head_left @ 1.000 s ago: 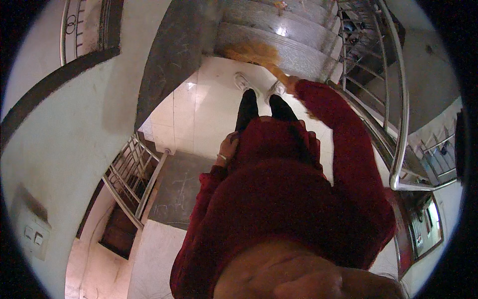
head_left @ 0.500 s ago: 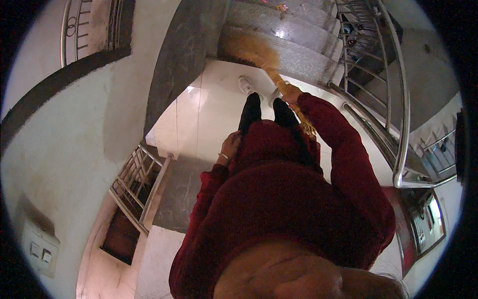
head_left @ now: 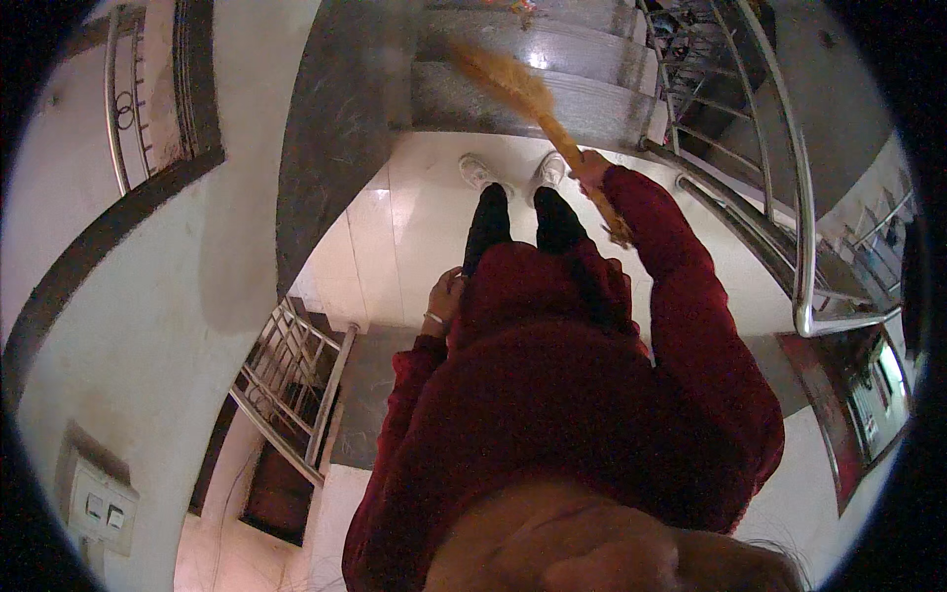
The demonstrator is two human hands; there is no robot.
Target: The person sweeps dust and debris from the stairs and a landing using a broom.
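My right hand (head_left: 591,170) is closed around the handle of a yellow-brown grass broom (head_left: 554,130). The broom slants up and left from the hand. Its fanned bristles (head_left: 501,79) are over the grey stone steps (head_left: 592,99), slightly blurred, and I cannot tell whether they touch. Below my fist the frayed handle end points back toward my red sleeve. My left hand (head_left: 446,296), with a bangle at the wrist, hangs by the side of my red garment. Its fingers look curled in beside the cloth; what they hold, if anything, is hidden.
My feet in pale shoes (head_left: 550,170) stand on the light floor (head_left: 414,227) before the steps. A metal stair railing (head_left: 789,148) runs along the right, another railing (head_left: 296,380) at the lower left. A pale wall (head_left: 128,296) with a switch plate (head_left: 103,508) is on the left. Small colourful bits (head_left: 521,8) lie on an upper step.
The broom has swung, its bristles now farther up and left on the steps, more of its handle showing. My view has shifted slightly. My left hand stays by the garment.
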